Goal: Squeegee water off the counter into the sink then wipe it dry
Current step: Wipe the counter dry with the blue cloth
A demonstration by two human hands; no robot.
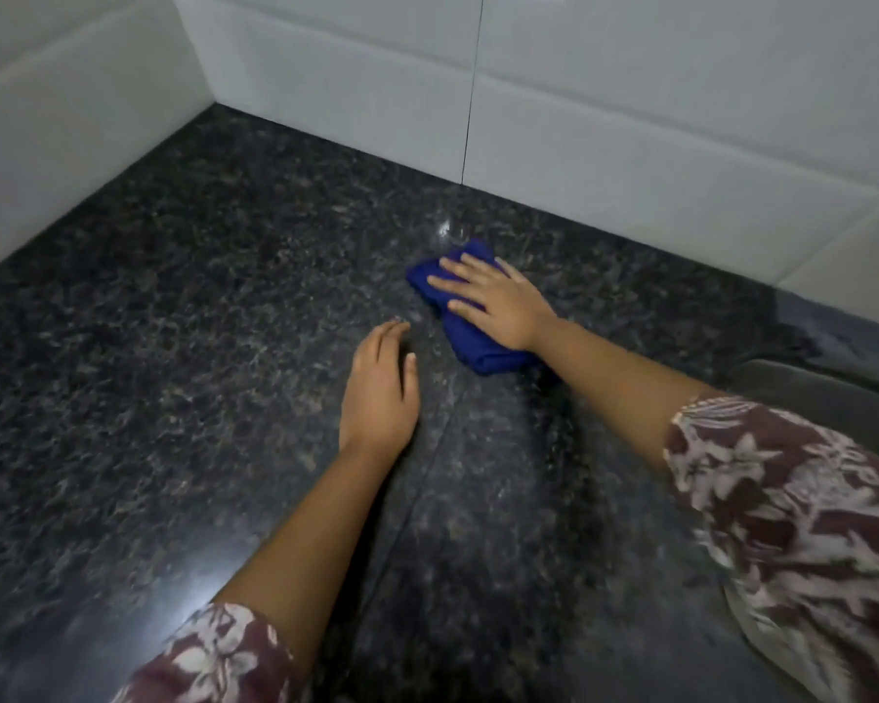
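Observation:
A folded blue cloth (470, 342) lies on the dark speckled granite counter (173, 307), near the back wall. My right hand (493, 301) presses flat on top of it, fingers spread and pointing left. A few water drops (450, 233) glisten on the stone just beyond the cloth. My left hand (381, 388) rests palm down on the counter a little to the left and nearer to me, holding nothing. A dark sink edge (823, 393) shows at the right. No squeegee is in view.
White tiled walls (579, 119) close the counter at the back and on the left, meeting in a corner at the upper left. A seam (427, 479) runs through the stone toward me. Patterned sleeves cover both my upper arms.

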